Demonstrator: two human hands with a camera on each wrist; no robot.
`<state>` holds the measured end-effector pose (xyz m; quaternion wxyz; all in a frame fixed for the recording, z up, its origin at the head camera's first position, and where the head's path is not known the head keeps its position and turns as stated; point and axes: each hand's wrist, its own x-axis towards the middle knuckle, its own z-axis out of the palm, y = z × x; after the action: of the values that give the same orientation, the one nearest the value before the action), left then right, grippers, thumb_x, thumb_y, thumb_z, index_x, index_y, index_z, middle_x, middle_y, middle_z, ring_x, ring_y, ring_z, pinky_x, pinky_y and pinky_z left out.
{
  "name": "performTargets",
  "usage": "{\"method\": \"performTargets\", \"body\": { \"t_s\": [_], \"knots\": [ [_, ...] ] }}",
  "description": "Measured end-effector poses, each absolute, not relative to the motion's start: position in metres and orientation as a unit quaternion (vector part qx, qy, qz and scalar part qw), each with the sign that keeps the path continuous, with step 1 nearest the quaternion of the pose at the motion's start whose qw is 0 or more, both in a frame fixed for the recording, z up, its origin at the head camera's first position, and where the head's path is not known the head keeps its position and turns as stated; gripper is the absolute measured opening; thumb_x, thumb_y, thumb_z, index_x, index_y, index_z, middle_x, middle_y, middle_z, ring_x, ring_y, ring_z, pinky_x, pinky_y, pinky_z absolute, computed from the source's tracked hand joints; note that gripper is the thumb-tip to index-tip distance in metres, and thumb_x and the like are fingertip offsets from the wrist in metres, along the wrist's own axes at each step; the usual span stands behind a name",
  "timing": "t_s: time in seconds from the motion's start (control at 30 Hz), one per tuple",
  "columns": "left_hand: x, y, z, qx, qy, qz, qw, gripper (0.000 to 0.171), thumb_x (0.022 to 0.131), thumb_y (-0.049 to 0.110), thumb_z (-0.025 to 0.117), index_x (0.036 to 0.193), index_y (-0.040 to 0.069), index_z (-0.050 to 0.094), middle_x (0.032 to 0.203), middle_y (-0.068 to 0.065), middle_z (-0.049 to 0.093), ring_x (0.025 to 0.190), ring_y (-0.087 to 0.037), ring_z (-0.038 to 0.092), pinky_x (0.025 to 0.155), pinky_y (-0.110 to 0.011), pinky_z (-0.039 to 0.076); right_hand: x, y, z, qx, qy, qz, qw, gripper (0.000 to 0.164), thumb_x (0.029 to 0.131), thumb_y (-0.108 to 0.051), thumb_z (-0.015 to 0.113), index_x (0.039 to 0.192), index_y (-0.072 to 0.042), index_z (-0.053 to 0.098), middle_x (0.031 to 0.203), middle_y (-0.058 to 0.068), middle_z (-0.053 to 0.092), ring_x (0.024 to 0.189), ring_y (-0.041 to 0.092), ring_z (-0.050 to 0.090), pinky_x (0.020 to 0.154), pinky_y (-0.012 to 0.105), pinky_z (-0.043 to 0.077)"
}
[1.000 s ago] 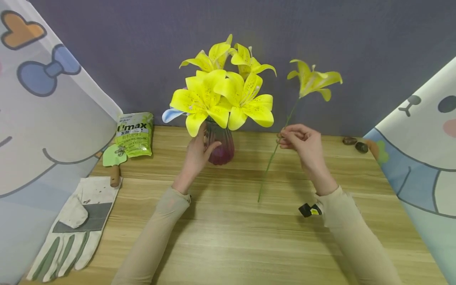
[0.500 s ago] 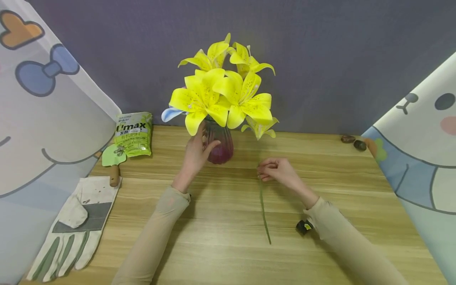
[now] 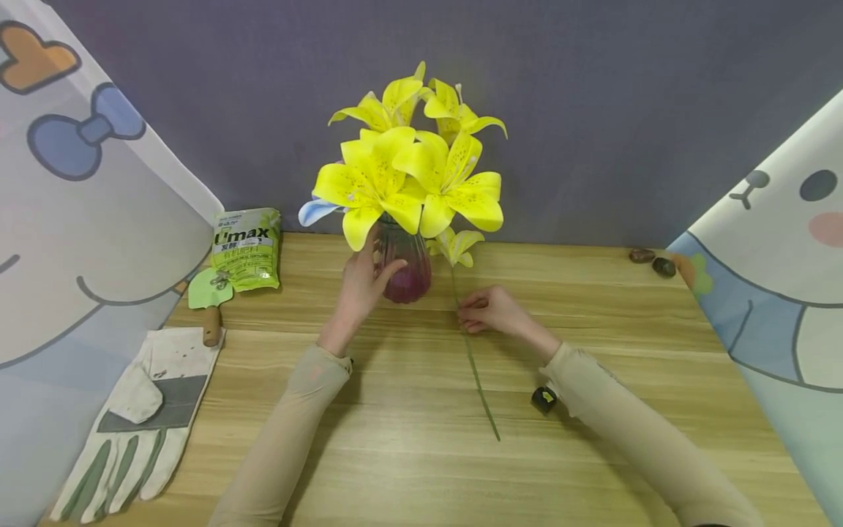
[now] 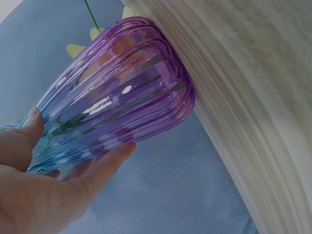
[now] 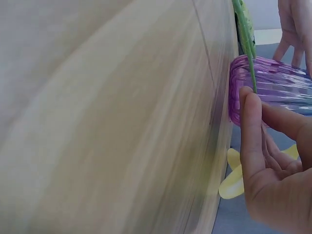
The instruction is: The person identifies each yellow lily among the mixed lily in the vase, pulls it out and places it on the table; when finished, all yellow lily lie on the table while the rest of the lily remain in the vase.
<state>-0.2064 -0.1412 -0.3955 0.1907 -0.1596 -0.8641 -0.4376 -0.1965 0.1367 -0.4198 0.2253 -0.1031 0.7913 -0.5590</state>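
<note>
- Biggest change: the loose lily (image 3: 454,249). A second ago its bloom stood high and well right of the bouquet (image 3: 378,172); now it sits low, just beside the vase (image 3: 413,277), under the arranged blooms. Contact with the vase: cannot tell.
- Next: the right hand (image 3: 497,311), come down and leftward. Thumb and fingertip together, pinching the green stem (image 3: 471,360).
- Smaller: stem swung to lean; its lower end now points toward the wearer, over the table (image 3: 408,439).
- Least: left hand (image 3: 360,285), same place, thumb and fingers clamped round the vase, which stands upright.
- My reading: vase steadied, this lily not yet among the others.
</note>
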Motion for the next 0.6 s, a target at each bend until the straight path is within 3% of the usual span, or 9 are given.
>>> {"method": "performTargets", "body": {
  "t_s": [0.33, 0.6],
  "knots": [
    [-0.207, -0.141, -0.396, -0.163, -0.86, -0.443, 0.192, 0.078, 0.101, 0.016, 0.077, 0.161, -0.006, 0.034, 0.149, -0.031, 0.055, 0.125, -0.048, 0.063, 0.088, -0.055, 0.063, -0.201, 0.125, -0.424, -0.11, 0.774, -0.58, 0.227, 0.028, 0.103, 0.009, 0.063, 0.124, 0.028, 0.058, 0.106, 0.037, 0.071, 0.078, 0.017, 0.075, 0.078, 0.032, 0.065],
    [-0.208, -0.141, -0.398, -0.16, -0.86, -0.445, 0.19, 0.079, 0.101, 0.017, 0.077, 0.163, -0.005, 0.033, 0.152, -0.03, 0.053, 0.126, -0.047, 0.063, 0.087, -0.054, 0.063, -0.202, 0.12, -0.424, -0.147, 0.794, -0.544, 0.228, 0.031, 0.105, 0.007, 0.063, 0.127, 0.027, 0.057, 0.105, 0.035, 0.072, 0.085, 0.03, 0.078, 0.078, 0.034, 0.066]
  ]
}}
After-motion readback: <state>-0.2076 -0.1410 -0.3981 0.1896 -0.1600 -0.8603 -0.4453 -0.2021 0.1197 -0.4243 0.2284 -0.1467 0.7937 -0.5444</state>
